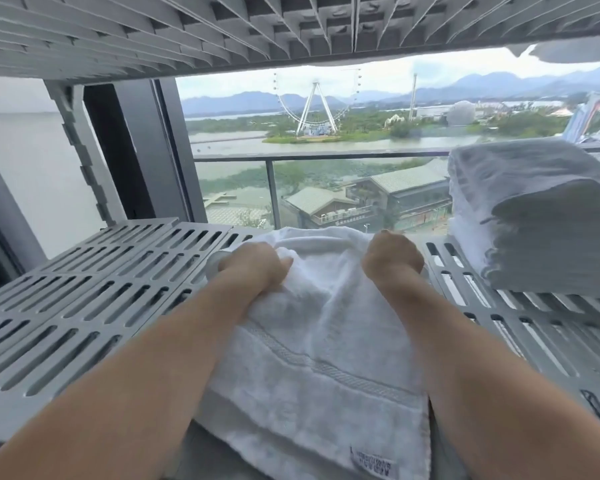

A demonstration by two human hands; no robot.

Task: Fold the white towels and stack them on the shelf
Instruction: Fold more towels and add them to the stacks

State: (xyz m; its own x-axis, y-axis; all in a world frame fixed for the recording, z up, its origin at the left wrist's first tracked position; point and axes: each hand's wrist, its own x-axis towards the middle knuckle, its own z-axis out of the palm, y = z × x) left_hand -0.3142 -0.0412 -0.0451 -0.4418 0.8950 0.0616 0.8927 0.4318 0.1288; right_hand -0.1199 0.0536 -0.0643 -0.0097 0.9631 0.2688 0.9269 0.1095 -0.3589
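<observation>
White terry: the towel (326,341) lies in the middle of the grey slatted shelf (84,306), between your forearms. Its near end hangs over the shelf's front edge. A small label (373,465) is sewn at that near end, right of centre; its print is too blurred to read. A woven band crosses the cloth slantwise above it.

Your left hand (257,268) clenches a bunched fold at the towel's far left corner, fingers curled into the cloth. Your right hand (392,258) is fisted on the far right corner, fingers tucked down into the towel and grasping it. The far edge between your hands sits close to the shelf's back edge, just before the window (326,188).

To your left, slatted shelf runs open out to the post (80,150). To your right, a narrow strip of shelf lies between the towel and a stack (541,220) of folded towels, which stands apart from your right hand. The upper shelf (187,26) hangs low over both hands. Outside, a building sign shows small characters, unreadable.
</observation>
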